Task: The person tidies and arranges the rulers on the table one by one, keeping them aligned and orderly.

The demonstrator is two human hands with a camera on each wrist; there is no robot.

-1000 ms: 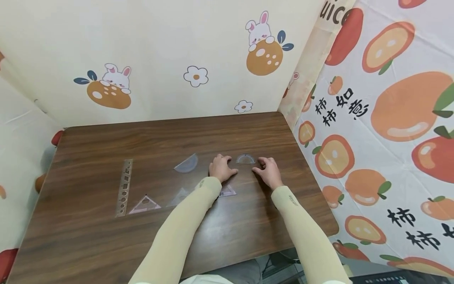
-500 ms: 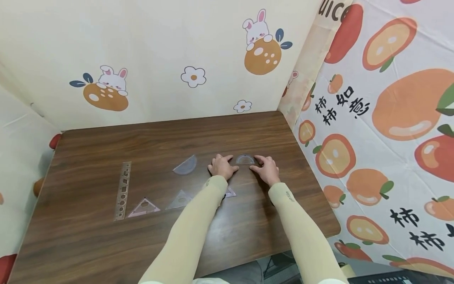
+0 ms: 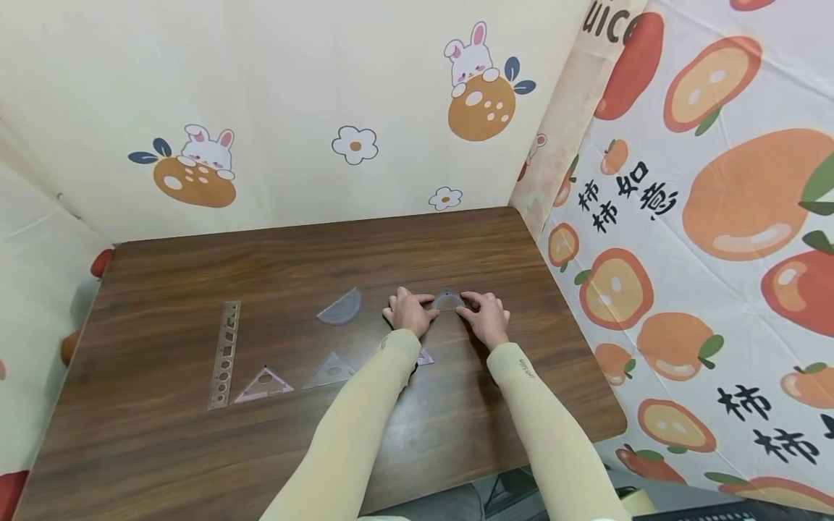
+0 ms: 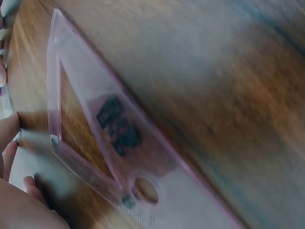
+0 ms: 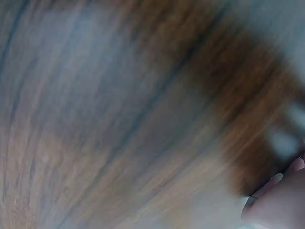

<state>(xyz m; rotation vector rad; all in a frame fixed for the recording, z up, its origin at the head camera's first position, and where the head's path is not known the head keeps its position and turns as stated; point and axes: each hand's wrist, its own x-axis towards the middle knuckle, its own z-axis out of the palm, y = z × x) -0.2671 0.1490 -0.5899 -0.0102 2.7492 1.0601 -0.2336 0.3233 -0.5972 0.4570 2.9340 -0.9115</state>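
A small clear protractor [image 3: 449, 301] lies on the brown table with its curved edge away from me. At its left end my left hand [image 3: 408, 312] pinches it between thumb and forefinger. My right hand [image 3: 487, 318] holds the opposite end in the same way. Under my left forearm is a pink-tinted set square [image 3: 426, 357], partly hidden; in the left wrist view this set square [image 4: 128, 124] shows a cut-out, a round hole and dark marks. The right wrist view is blurred, with the right hand [image 5: 281, 205] at its lower right corner.
A larger protractor [image 3: 341, 307] lies left of my hands. Nearer me are a clear set square [image 3: 331, 371] and a pinkish set square [image 3: 263, 384]. A long stencil ruler [image 3: 224, 354] lies at the left. Walls stand behind and beside the wooden table [image 3: 156, 304].
Both hands have closed in from either side onto the small protractor and now hold its ends. It sits slightly nearer me. The other drawing tools stay put.
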